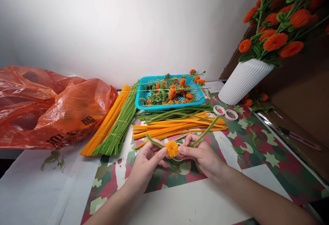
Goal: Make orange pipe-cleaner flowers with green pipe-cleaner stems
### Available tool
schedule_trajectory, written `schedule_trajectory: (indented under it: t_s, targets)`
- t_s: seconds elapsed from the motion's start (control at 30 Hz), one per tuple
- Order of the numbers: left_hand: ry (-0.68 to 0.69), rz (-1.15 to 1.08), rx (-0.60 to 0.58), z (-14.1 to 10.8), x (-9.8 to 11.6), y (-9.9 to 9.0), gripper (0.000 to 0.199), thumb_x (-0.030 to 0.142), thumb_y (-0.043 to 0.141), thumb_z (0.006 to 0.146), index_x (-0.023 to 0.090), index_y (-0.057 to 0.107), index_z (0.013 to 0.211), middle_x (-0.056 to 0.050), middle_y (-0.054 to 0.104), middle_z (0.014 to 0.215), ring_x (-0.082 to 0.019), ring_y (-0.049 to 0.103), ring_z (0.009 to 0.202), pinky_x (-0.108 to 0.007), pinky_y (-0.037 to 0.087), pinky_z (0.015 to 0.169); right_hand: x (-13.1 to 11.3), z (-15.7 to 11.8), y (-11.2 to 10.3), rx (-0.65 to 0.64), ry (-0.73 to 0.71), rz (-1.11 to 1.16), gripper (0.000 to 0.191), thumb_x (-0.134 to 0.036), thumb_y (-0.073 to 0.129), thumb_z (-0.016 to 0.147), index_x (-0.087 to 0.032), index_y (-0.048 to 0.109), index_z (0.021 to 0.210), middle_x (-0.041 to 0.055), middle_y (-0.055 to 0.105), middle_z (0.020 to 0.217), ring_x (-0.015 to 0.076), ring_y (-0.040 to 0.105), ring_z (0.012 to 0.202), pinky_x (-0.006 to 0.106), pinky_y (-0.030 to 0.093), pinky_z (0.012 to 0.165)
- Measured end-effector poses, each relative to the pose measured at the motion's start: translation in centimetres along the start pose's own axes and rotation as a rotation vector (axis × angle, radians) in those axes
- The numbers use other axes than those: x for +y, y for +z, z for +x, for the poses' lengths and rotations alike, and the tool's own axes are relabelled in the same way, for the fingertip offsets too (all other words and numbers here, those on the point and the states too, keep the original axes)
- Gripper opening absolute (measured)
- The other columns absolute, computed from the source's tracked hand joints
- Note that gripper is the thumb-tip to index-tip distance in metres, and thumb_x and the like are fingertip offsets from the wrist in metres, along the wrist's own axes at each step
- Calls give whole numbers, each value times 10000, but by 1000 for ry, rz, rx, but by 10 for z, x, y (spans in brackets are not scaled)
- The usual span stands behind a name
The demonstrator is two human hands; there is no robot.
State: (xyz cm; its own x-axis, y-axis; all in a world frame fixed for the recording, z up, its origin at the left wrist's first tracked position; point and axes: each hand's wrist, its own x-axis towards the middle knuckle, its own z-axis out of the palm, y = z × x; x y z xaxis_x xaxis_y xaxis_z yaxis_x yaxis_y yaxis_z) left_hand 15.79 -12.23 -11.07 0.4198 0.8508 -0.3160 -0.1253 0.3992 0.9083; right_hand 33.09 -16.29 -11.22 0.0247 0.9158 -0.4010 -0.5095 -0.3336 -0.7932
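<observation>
Closed fingers (158, 155) of the left hand (148, 157) and right hand (203, 153) grip the yellow flower (172, 149) by its edges above the desk (33, 190), green strips (211, 125) projecting either side; from here, attaching these appears the step, and the next move would call for bending them, firmly pinched.

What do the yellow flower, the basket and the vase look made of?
Yellow flower: likely soft pipe cleaner, judging by its fuzzy-looking ribs. Basket: probably plastic, by its smooth blue rim and perforated walls. Vase: matte-looking white, ridged; ceramic or plastic, unclear.
</observation>
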Motion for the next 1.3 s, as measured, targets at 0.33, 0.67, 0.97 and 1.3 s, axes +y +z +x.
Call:
schedule_trajectory:
  t_s: [0.33,0.67,0.97,1.3]
  targets:
    - [-56,15,25,-1,1,3,402,357,822,614,174,586,882,7,605,757,-122,577,611,-211,498,496,6,1,-2,-55,-34,-20,401,-256,877,556,-165,503,669,-21,670,618,104,604,543,223,464,548]
    - [1,33,36,0,-5,-2,412,353,817,628,171,590,920,-4,625,758,-134,583,650,-224,484,564,6,2,-1,-36,-38,-28,403,-266,885,539,-165,513,654,-20,663,606,119,619,535,232,480,533]
    - [15,-5,19,0,-6,-2,385,337,817,644,183,584,909,15,618,745,-119,577,651,-213,484,591,6,2,-2,-43,-31,-25,408,-265,887,536,-166,510,657,-20,662,602,122,623,537,231,480,534]
    - [-19,-17,14,-1,-3,-1,388,309,822,645,179,588,926,13,627,765,-108,580,648,-210,495,610,6,2,-4,-54,-34,-12,397,-250,876,560,-164,504,669,-16,675,623,112,625,550,222,482,547]
